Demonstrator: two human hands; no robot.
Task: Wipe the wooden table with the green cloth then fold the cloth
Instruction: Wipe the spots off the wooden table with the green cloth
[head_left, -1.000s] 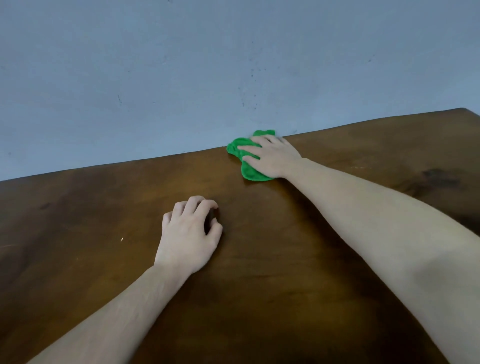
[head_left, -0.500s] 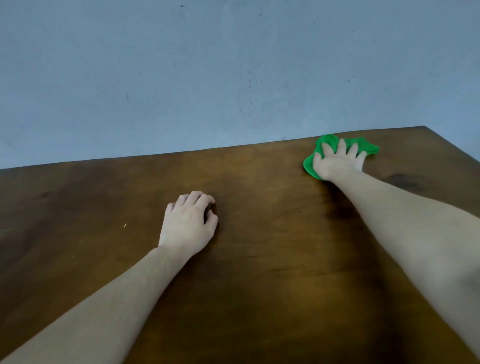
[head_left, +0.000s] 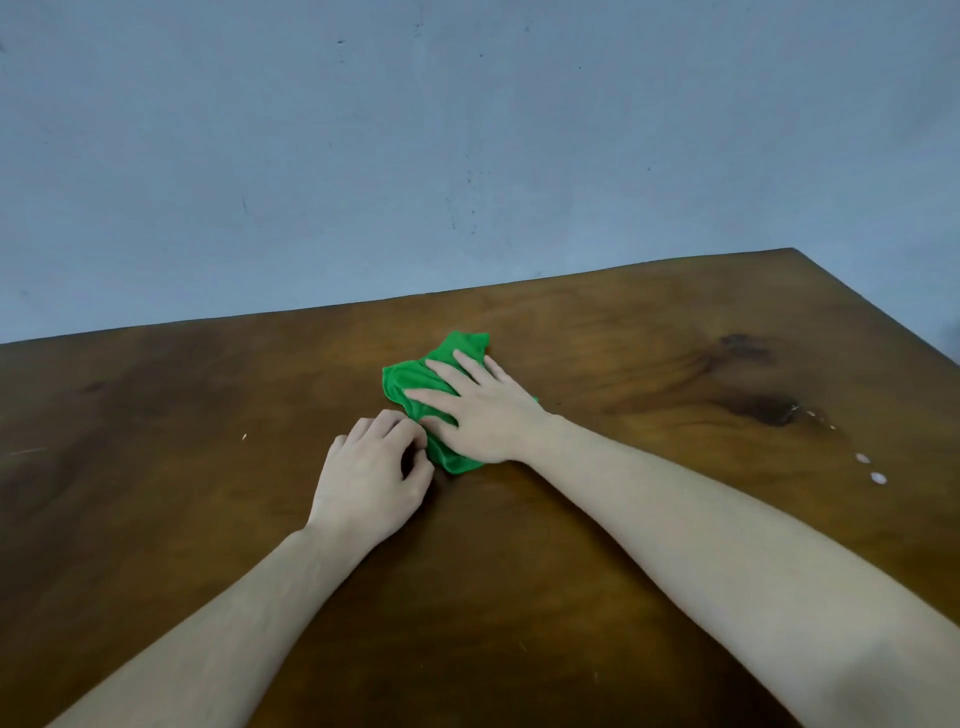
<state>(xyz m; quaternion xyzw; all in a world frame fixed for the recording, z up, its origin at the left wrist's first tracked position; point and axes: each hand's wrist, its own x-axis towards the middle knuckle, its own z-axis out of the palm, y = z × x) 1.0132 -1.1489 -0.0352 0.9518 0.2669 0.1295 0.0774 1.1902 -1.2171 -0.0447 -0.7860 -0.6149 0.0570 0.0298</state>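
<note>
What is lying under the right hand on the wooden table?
The green cloth, bunched, lies under the right hand, flat on the wooden table. The cloth's middle is covered by the palm, so its folds there cannot be seen.

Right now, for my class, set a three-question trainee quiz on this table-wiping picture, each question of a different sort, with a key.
1. True or false: the right hand lies flat on the green cloth.
2. Which hand has curled fingers beside the cloth? A left hand B right hand
3. Fill in: small white spots lie on the wooden table toward its ____ side.

Key: 1 true; 2 A; 3 right.
</note>
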